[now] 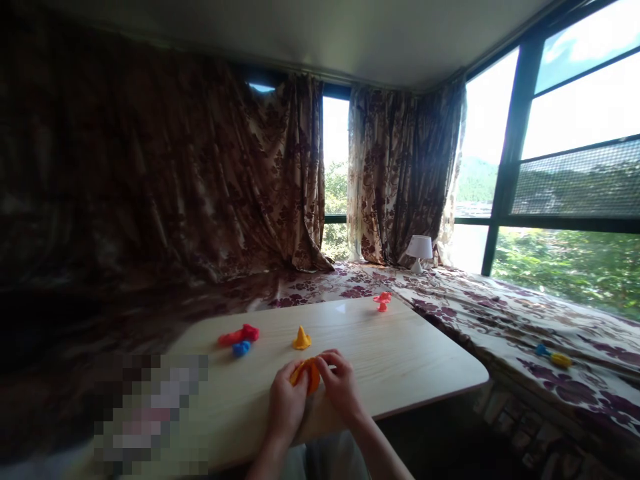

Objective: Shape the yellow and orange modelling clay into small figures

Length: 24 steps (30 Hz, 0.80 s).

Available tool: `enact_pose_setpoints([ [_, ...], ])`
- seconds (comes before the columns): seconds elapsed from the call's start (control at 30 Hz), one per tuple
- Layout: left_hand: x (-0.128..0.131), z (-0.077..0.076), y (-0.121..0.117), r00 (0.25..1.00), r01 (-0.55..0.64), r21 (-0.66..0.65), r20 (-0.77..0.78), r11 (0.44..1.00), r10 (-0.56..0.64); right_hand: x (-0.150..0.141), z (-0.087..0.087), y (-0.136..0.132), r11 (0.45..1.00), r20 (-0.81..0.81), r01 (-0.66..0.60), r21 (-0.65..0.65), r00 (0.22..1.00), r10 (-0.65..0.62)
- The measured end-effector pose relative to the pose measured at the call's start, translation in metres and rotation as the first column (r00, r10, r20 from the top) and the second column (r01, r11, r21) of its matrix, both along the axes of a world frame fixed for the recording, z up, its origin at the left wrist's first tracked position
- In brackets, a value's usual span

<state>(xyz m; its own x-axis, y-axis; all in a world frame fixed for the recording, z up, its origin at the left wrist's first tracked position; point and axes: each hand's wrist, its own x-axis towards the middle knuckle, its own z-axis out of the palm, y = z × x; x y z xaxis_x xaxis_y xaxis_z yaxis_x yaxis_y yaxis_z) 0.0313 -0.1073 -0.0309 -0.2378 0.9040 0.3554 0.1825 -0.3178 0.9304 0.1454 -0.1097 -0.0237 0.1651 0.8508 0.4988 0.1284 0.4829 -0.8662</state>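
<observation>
Near the table's front edge, both of my hands hold a soft-looking orange piece (313, 377), perhaps modelling clay. My left hand (287, 402) is closed on its left side, thumb pressed against it. The fingers of my right hand (343, 387) pinch its right upper edge. Just beyond my hands stands a yellow cone (301, 339) with a wide, hat-like base. To the left lie a red lump (245, 332) and a blue lump (241, 349), close together. A red shape with a stem and spread top (383, 301) stands near the far edge.
The pale wooden table (410, 353) has rounded corners and stands against a bed-like surface with flowered cloth (450, 303). On that cloth lie a blue and yellow piece (560, 360) and a white lamp (420, 247). A blurred patch (155, 413) covers the table's left side.
</observation>
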Motion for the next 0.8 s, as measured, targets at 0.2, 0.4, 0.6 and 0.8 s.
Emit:
enact_pose_setpoints([
  [0.2,-0.0018,0.0042,-0.0027,1.000,-0.018,-0.005,0.003,1.000,0.018,-0.0016,0.0005,-0.0016,0.999,0.021,-0.018,-0.028,1.000,0.019],
  [0.4,0.0003,0.0065,-0.0029,0.998,0.024,-0.003,-0.055,1.000,-0.024,-0.0005,-0.0015,0.0004,0.999,0.018,-0.026,0.019,1.000,0.026],
  [0.6,-0.0014,0.0051,-0.0036,0.993,0.041,-0.014,-0.109,0.999,-0.042,0.0005,0.0006,-0.0013,1.000,-0.003,-0.004,0.020,1.000,0.005],
  [0.8,-0.0023,0.0062,-0.0036,0.990,0.064,-0.008,-0.122,0.998,-0.064,-0.0025,-0.0008,-0.0007,1.000,-0.014,-0.030,0.001,0.999,0.030],
])
